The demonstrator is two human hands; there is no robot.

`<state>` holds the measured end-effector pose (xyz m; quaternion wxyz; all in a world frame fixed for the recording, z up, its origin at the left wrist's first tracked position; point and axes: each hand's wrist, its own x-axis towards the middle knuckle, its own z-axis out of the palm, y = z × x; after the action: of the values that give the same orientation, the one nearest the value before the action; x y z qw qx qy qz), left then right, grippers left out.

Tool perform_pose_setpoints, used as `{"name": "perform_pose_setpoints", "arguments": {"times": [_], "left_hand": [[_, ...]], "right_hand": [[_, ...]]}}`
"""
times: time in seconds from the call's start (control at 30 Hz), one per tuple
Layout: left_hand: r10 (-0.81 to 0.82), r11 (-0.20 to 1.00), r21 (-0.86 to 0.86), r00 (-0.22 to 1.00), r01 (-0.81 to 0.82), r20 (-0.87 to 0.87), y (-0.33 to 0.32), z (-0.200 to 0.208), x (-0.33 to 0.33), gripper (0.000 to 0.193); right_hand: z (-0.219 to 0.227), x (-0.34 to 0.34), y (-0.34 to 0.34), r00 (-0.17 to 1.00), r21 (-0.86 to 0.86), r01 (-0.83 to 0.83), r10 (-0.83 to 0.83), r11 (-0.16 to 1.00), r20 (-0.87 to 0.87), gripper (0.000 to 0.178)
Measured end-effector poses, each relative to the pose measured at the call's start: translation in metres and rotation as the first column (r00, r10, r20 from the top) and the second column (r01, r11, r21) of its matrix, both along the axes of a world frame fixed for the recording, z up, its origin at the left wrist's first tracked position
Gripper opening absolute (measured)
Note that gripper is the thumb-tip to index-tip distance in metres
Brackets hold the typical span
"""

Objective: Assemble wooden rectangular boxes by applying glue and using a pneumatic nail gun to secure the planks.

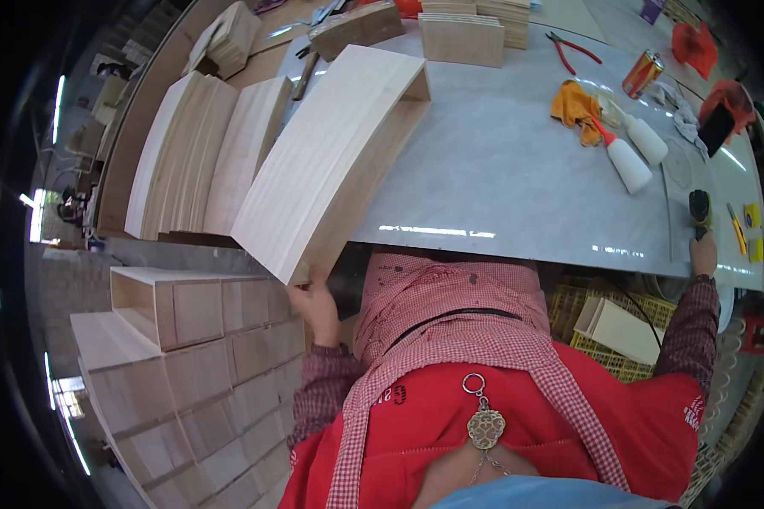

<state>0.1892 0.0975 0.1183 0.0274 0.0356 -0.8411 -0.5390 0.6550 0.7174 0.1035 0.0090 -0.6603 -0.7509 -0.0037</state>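
The wooden box lies slantwise at the left part of the gray table, its near end projecting past the front edge. The left hand grips the near lower corner of the box; part of its fingers is concealed by the wood. An opening shows at the far right corner of the box; most of the interior is hidden.

The right hand is closed around the handle of a dark-topped tool at the right part of the table. The working end of the tool is hard to make out, and its exact type cannot be determined. The box covers part of the hammer behind it. The stacked boxes at lower left run out of view at the bottom. The yellow basket below the table is partly covered by the right sleeve.

On its left, the box is bounded by the upright boards, which stand close beside it. On its right, open tabletop extends to the white bottles and the orange cloth. The pliers lie beyond the cloth.
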Motion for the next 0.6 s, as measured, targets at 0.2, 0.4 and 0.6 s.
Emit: {"name": "perform_pose_setpoints", "arguments": {"times": [0.2, 0.4, 0.6], "left_hand": [[0.07, 0.996, -0.06, 0.995, -0.066, 0.076, -0.017, 0.021, -0.002, 0.031], [-0.132, 0.991, 0.025, 0.99, 0.133, -0.04, 0.011, 0.018, -0.062, 0.026], [-0.417, 0.909, 0.02, 0.909, 0.416, 0.007, 0.105, 0.018, -0.187, 0.031]], "right_hand": [[-0.039, -0.003, 0.045, 0.966, 0.101, -0.093, 0.114, 0.991, -0.233, 0.065], [0.007, -0.04, 0.024, 0.994, 0.078, -0.004, 0.013, 0.997, -0.109, 0.063], [0.027, -0.137, -0.077, 0.594, 0.081, -0.44, 0.357, 0.894, -0.721, 0.058]]}}
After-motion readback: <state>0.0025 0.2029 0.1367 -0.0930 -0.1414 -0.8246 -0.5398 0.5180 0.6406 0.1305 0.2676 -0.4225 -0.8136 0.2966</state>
